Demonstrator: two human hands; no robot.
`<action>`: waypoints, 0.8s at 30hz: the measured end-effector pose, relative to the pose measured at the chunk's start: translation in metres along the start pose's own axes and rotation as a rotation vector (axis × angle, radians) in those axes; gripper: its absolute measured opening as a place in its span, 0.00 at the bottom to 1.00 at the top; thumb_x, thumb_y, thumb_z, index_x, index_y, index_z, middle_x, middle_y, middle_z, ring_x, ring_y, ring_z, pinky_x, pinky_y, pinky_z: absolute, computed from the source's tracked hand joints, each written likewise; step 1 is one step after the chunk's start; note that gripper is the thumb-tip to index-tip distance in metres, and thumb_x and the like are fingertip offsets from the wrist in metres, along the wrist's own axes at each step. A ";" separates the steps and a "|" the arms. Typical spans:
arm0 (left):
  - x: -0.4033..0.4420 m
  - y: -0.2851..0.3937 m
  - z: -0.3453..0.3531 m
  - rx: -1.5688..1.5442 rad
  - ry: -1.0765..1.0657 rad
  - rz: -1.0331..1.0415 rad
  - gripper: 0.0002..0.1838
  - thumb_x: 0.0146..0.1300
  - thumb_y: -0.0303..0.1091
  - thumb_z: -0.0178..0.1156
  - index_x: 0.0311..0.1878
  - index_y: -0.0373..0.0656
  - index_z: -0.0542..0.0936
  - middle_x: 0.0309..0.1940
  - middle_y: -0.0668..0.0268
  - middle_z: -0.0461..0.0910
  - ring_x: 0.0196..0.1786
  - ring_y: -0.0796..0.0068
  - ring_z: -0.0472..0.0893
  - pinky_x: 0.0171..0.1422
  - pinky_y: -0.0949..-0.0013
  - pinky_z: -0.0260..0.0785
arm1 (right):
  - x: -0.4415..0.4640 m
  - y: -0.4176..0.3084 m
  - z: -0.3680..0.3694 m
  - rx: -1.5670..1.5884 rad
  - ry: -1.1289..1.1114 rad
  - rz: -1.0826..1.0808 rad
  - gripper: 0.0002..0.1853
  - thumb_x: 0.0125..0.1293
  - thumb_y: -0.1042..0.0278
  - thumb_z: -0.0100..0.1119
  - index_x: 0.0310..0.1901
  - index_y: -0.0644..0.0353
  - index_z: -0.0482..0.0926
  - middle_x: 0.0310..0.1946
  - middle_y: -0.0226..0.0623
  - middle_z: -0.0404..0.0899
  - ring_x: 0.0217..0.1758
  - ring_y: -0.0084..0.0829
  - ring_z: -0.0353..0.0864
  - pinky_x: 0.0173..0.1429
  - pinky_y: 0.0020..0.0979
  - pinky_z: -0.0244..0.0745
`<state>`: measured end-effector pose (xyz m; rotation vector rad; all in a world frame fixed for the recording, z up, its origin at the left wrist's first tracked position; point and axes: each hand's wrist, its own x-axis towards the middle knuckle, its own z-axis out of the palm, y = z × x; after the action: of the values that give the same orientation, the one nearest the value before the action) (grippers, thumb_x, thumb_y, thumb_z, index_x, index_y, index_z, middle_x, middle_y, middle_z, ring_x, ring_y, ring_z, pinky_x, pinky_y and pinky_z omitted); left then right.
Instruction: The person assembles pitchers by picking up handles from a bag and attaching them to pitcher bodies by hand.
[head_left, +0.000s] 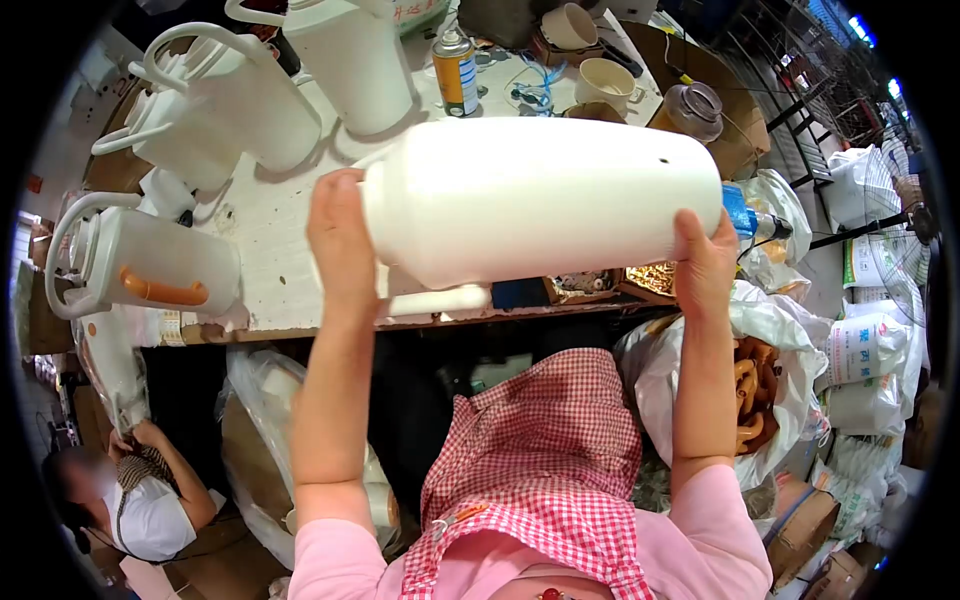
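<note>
Left hand (342,238) and right hand (706,264) grip opposite ends of a white jug (545,195), held sideways over the workbench's (275,245) near edge. The step looks like two-handed positioning; any next move calls for both ends staying supported.

White jug (545,200) lay sideways in air above workbench (275,235), held between two bare hands. Left hand (342,235) gripped wider end; right hand (705,262) clasped other, thumb on near side. Small dark spot (664,160) showed near right-hand end. Jug with orange handle (165,287) stood at bench's left edge, more white jugs (360,75) farther back. Spray can (456,75) stood behind held jug, cream cup (605,82) to its right. Open bag (700,375) held orange pieces (755,395) beside right forearm. Co-worker (160,510) sat off left.
</note>
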<state>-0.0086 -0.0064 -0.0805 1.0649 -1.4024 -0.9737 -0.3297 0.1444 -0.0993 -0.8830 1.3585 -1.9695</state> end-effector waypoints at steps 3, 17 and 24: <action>-0.011 -0.012 0.034 -0.086 -0.010 -0.010 0.17 0.79 0.44 0.48 0.49 0.40 0.79 0.39 0.68 0.80 0.43 0.79 0.77 0.50 0.70 0.71 | 0.005 0.003 -0.035 -0.017 0.028 -0.022 0.28 0.63 0.58 0.76 0.58 0.67 0.79 0.50 0.36 0.85 0.52 0.27 0.83 0.61 0.30 0.76; -0.010 -0.014 0.054 -0.179 -0.070 -0.095 0.16 0.80 0.43 0.47 0.48 0.41 0.78 0.38 0.70 0.79 0.41 0.81 0.76 0.49 0.71 0.72 | 0.009 -0.001 -0.041 -0.083 0.015 -0.006 0.26 0.66 0.57 0.73 0.58 0.68 0.79 0.50 0.37 0.85 0.53 0.27 0.83 0.61 0.30 0.75; 0.000 -0.043 0.039 0.116 -0.150 0.029 0.15 0.79 0.38 0.48 0.53 0.39 0.79 0.44 0.66 0.81 0.49 0.74 0.78 0.59 0.67 0.71 | 0.009 -0.019 -0.036 -0.229 -0.018 0.110 0.23 0.68 0.60 0.70 0.57 0.68 0.80 0.48 0.37 0.86 0.46 0.27 0.85 0.51 0.30 0.80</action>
<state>-0.0439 -0.0180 -0.1257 1.0712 -1.6090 -0.9779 -0.3652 0.1636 -0.0886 -0.9058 1.6095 -1.7439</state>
